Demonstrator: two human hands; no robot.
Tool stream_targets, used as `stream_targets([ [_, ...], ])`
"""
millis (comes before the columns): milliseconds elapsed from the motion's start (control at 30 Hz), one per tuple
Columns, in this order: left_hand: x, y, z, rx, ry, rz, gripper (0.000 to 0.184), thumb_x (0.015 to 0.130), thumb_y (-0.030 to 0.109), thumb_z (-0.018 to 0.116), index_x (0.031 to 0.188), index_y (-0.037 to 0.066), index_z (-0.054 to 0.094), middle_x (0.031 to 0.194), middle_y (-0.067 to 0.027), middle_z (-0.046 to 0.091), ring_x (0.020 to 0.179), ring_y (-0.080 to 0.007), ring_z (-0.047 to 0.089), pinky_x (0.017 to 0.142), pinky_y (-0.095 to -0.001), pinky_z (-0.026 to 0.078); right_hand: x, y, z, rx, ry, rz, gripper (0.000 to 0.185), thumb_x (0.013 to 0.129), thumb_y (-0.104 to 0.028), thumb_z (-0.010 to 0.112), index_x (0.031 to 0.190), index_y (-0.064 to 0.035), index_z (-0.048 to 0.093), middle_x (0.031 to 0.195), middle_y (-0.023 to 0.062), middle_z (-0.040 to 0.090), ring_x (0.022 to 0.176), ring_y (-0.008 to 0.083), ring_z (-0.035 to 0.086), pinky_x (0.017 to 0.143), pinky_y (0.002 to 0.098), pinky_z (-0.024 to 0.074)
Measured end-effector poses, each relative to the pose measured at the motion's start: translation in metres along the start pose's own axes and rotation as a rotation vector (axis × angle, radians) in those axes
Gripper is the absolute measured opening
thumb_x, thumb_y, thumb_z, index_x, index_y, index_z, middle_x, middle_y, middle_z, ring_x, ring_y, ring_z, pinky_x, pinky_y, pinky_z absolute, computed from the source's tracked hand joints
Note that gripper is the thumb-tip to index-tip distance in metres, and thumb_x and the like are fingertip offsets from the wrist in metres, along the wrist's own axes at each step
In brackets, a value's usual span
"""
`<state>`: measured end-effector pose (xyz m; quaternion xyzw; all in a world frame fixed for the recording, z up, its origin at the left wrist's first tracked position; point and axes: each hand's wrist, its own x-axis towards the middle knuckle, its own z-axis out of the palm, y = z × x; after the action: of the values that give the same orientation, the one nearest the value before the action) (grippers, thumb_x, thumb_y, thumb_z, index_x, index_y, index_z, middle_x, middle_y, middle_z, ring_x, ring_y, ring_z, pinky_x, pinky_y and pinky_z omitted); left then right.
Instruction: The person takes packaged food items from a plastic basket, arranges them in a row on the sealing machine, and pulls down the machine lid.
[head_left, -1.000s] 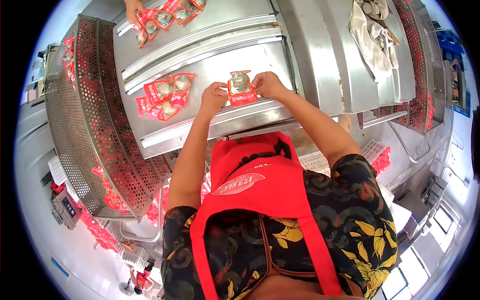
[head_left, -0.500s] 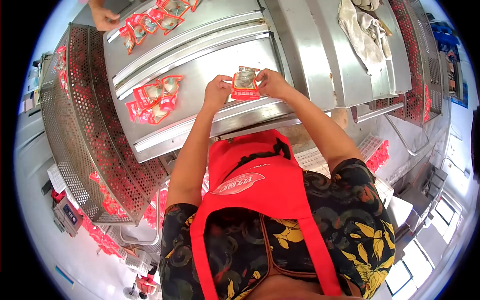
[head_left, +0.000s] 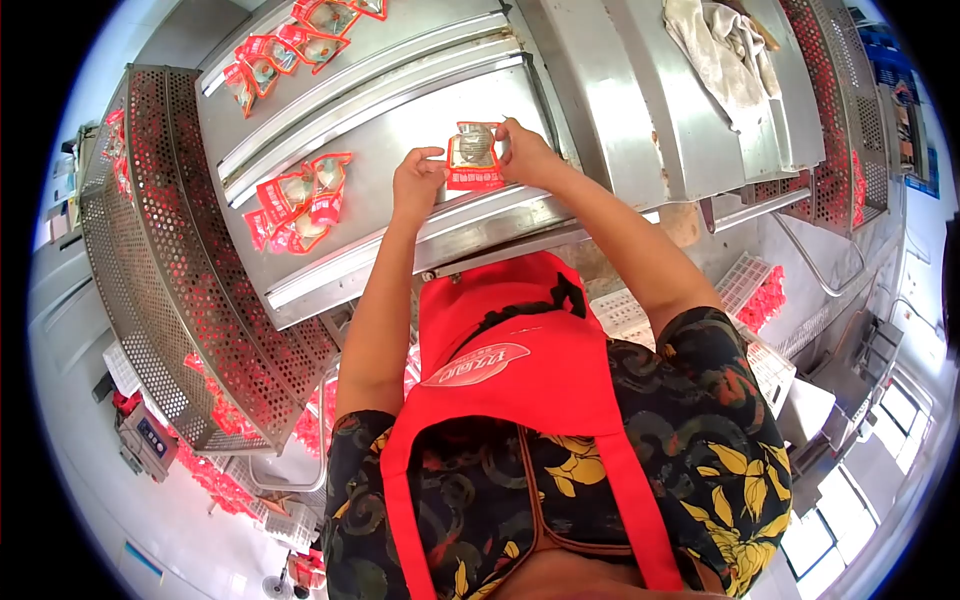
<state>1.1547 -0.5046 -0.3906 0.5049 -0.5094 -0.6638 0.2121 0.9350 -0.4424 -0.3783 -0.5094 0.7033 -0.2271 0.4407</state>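
Observation:
A red-edged food packet (head_left: pixel 472 178) with a clear window lies on the steel surface in front of me. My right hand (head_left: pixel 530 157) pinches its upper right edge between thumb and fingers. At the packet's left side is my left hand (head_left: pixel 417 186), its index finger and thumb a little apart, the tips close to the edge. Whether they touch it I cannot tell. Further left, a small pile of similar red packets (head_left: pixel 298 202) sits on the same surface.
Beyond a metal ridge lies a row of more red packets (head_left: pixel 285 50). Perforated metal bins (head_left: pixel 150 250) with red packets flank the worktop on the left and a similar bin (head_left: pixel 842 120) on the right. A crumpled cloth (head_left: pixel 722 60) rests at upper right.
My left hand's fingers have loosened from the packet's left edge and spread. The right hand stays at its right edge. Another person's hand at the far upper left is out of view now.

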Motion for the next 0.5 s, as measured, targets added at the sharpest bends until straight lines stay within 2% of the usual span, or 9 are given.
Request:
stream_targets([
  [33,0.0,0.001,0.0,-0.026,0.013,-0.031,0.033,0.081,-0.006,0.062,0.114,0.001,0.059,0.091,-0.01,0.069,0.079,-0.0119,0.062,0.071,-0.0241,0.048,-0.001,-0.003,0.0,-0.012,0.016,-0.006,0.055,0.066,0.003,0.074,0.111,-0.0032,0.044,0.072,0.0091,0.063,0.066,0.0187,0.064,0.059,0.0317,0.0495],
  [167,0.0,-0.001,0.002,-0.052,0.04,-0.024,0.038,0.08,-0.007,0.064,0.117,0.001,0.057,0.091,-0.01,0.069,0.077,-0.0113,0.062,0.067,-0.0238,0.048,-0.004,-0.013,-0.002,0.1,-0.069,0.082,0.06,0.065,0.003,0.074,0.116,-0.0029,0.043,0.074,0.0104,0.063,0.068,0.022,0.065,0.062,0.0326,0.05],
  [233,-0.007,0.008,0.003,-0.027,-0.067,-0.099,0.043,0.08,-0.006,0.065,0.12,0.002,0.054,0.086,-0.0063,0.068,0.071,-0.0089,0.059,0.061,-0.0222,0.046,-0.005,-0.014,-0.002,-0.127,0.016,-0.01,0.063,0.065,0.003,0.074,0.119,-0.0028,0.042,0.075,0.0106,0.063,0.067,0.0218,0.064,0.061,0.0324,0.0498],
  [367,-0.002,0.001,-0.003,-0.026,-0.146,-0.094,0.047,0.078,-0.007,0.067,0.121,0.0,0.052,0.087,-0.0077,0.068,0.072,-0.01,0.061,0.061,-0.0229,0.047,0.0,-0.004,-0.007,-0.157,0.007,-0.089,0.06,0.067,0.004,0.073,0.118,-0.002,0.041,0.073,0.0094,0.064,0.061,0.018,0.061,0.053,0.0318,0.0482],
  [433,-0.003,-0.001,-0.003,-0.016,-0.204,-0.094,0.047,0.077,-0.007,0.067,0.121,-0.001,0.052,0.087,-0.0082,0.068,0.073,-0.0106,0.062,0.063,-0.0226,0.048,-0.002,-0.015,-0.027,0.143,-0.294,0.204,0.054,0.07,0.003,0.072,0.115,-0.0009,0.043,0.07,0.0083,0.064,0.053,0.0148,0.058,0.047,0.0314,0.0457],
  [500,-0.004,0.0,-0.002,-0.033,-0.199,-0.1,0.048,0.076,-0.008,0.069,0.121,-0.002,0.052,0.088,-0.0096,0.068,0.072,-0.0114,0.062,0.063,-0.0234,0.048,-0.002,-0.008,-0.025,0.129,-0.228,0.186,0.05,0.071,0.003,0.072,0.113,-0.0011,0.044,0.068,0.0081,0.063,0.051,0.0141,0.057,0.045,0.0315,0.0451],
])
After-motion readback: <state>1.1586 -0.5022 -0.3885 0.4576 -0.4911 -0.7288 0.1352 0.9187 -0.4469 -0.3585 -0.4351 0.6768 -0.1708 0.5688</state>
